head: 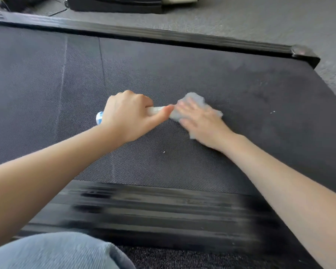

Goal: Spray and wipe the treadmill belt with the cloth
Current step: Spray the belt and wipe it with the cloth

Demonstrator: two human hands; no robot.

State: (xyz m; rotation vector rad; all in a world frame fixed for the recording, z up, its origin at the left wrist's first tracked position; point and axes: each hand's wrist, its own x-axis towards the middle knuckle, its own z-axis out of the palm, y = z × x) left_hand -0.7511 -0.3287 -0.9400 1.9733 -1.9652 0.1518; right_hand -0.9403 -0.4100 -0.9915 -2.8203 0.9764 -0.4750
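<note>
Knee in blue-grey denim [56,251] sits nearest, under the left forearm, cut off by the frame edge. Just past it is the near side rail [153,206], black, so motion-blurred its ribs are only streaks.

The spray bottle [100,117] is mostly hidden inside the left hand [128,115], whose fingers curl round it. Only a blue-and-white bit shows at the wrist side, and a white neck pokes out toward the right hand [200,123]. The nozzle is unreadable; can't tell if it touches the cloth [194,98].

The cloth is pale grey and crumpled, largely covered by the right hand. That hand lies flat, fingers straight, pressing it onto the treadmill belt [182,70]. Cloth edges show beyond the fingertips and beside the palm. The right hand itself is blurred.

The belt is dark woven mesh and spreads out on all sides of both hands. It has a darker patch out past the right hand and a few white specks [273,112]. The far side rail [163,37] runs beyond the hands and ends in a black end cap [305,53]. Grey speckled floor [241,16] lies beyond the rail. A dark object [114,4] is cut off at the top and can't be identified.

Counts: two hands, one bottle, one cloth, two rails, one knee.
</note>
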